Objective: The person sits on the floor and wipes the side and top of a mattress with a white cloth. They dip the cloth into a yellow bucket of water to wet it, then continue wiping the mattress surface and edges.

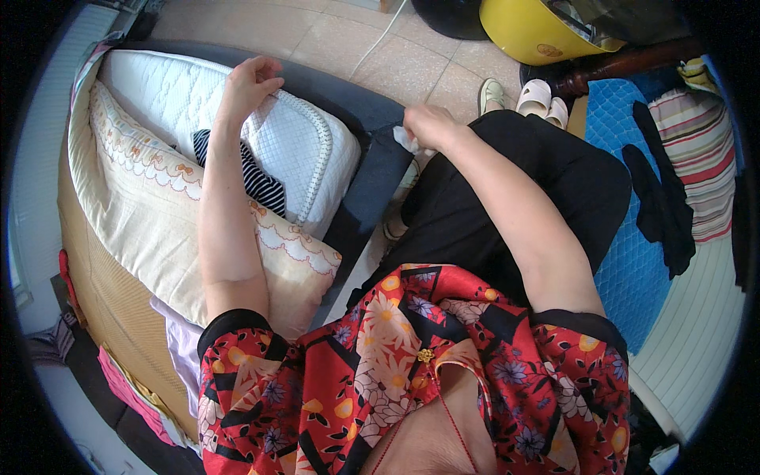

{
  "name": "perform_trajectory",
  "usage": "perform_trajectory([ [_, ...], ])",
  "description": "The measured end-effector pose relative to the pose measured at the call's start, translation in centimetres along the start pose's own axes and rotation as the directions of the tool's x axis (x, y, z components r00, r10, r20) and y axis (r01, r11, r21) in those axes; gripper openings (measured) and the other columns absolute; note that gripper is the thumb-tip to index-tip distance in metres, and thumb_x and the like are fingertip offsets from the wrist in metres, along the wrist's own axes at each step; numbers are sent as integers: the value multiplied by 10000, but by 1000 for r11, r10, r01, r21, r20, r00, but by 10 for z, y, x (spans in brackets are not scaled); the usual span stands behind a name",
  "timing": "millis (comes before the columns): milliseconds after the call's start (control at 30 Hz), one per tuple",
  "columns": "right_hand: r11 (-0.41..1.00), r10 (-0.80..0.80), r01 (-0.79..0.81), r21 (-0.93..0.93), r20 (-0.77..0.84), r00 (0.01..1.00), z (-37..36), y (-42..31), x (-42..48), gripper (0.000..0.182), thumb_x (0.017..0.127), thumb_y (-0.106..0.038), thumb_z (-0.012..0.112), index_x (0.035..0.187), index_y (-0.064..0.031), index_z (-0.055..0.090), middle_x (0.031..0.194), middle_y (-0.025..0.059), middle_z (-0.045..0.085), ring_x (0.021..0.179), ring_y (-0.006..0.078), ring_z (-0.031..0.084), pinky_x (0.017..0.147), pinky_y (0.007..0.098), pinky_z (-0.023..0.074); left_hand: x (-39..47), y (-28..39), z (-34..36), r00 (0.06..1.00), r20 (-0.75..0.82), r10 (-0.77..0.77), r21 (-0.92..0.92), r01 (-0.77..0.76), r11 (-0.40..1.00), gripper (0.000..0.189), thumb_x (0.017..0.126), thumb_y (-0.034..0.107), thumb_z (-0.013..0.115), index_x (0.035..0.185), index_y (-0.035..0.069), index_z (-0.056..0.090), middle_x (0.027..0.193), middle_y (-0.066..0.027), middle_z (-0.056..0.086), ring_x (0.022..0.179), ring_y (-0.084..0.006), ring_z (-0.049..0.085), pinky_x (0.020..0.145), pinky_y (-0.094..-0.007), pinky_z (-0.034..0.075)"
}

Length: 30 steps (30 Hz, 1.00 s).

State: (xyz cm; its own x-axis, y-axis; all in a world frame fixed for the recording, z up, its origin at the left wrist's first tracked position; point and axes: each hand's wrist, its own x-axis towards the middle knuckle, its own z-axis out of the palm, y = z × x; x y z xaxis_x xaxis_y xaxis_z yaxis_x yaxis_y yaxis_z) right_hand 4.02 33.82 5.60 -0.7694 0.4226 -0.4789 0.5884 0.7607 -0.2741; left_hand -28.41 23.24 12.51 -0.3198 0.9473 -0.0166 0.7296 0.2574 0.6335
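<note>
My left hand [252, 86] is above the white quilted mattress [285, 148], near its piped edge, with its fingers loosely bent and nothing seen in them. A small white cloth or tissue [405, 140] is gripped in my right hand [432, 127], by the corner of the dark grey bed frame [380, 113]. Under my left forearm lie a black-and-white striped cloth [261, 181] and a cream quilt [148, 219] with a scalloped, bow-patterned border, folded back over the mattress.
A yellow tub [522, 29] stands at the upper right, beyond pale pink slippers [534, 98]. Black socks or cloths [647, 196] lie on a blue quilted mat [623, 285] beside a striped pillow [694, 160]. A white cord [383, 35] crosses the tiled floor. Pink cloth [133, 395] lies lower left.
</note>
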Motion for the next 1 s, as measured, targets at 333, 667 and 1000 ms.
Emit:
perform_trajectory([
  [333,898,-69,359,253,-726,684,-65,-6,10,276,746,-134,685,1019,-101,712,906,120,647,897,293,640,805,368,510,-7,-8,-19,975,-200,-94,-27,91,996,234,815,162,681,1027,64,692,877,-55,683,766,-145,628,699,-290,505],
  [667,680,-127,462,570,-529,839,-204,-56,1,375,775,-169,689,1127,-50,637,1038,115,666,881,202,651,776,344,528,-23,-5,-32,985,15,-174,-54,175,983,216,828,126,676,1032,57,661,751,-3,597,661,-93,539,607,-239,451],
  [1000,891,-451,444,98,69,890,-143,-35,73,266,686,31,684,944,-27,719,965,139,667,876,260,675,765,363,552,-28,4,-38,984,-23,-177,-121,173,977,157,815,134,659,918,15,658,728,-34,616,650,-105,547,588,-254,443],
])
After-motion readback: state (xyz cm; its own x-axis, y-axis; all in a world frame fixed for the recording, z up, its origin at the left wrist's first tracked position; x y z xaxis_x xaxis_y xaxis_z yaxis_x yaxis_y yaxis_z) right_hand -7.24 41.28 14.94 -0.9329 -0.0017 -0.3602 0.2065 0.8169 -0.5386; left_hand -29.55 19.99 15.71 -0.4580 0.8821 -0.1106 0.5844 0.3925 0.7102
